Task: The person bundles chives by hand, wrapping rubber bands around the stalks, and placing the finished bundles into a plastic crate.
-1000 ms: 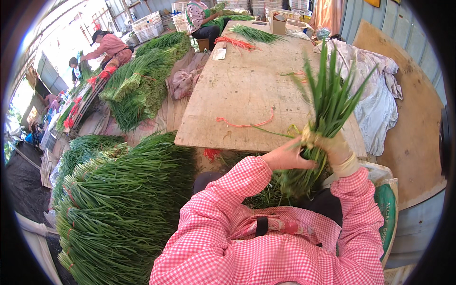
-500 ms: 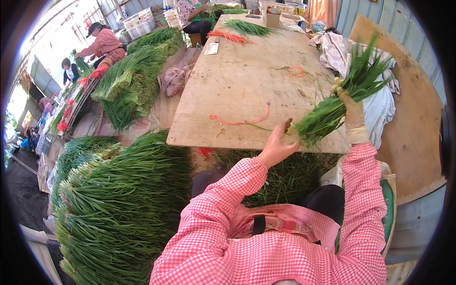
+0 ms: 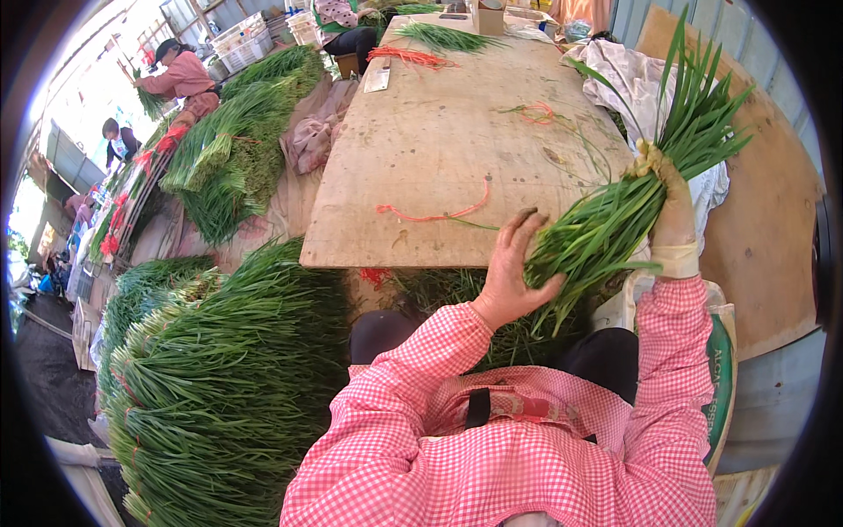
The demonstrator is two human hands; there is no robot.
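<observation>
A loose bunch of long green garlic chives (image 3: 601, 224) is gripped around its middle by my gloved right hand (image 3: 672, 198), above the table's near right corner. Its leaves spread both up to the right and down to the left. My left hand (image 3: 516, 277), bare, has its fingers apart beside the lower left leaves; the thumb reaches the leaf edge, and I cannot tell whether it presses on them. A red plastic tie (image 3: 439, 218) lies curved on the wooden table (image 3: 395, 162), left of that hand.
Left of me rises a big stack of tied chives (image 3: 228, 369), with more heaps (image 3: 228, 149) beyond. Another red tie (image 3: 537, 112) and a red bundle of ties (image 3: 411, 57) lie farther up the table. White cloth (image 3: 632, 79) hangs at its right edge. Other people work at the far left.
My right hand has moved slightly right and down with the chives, whose leaves have fanned out. My left hand has turned upward and come against the lower leaves. The view has shifted a little.
</observation>
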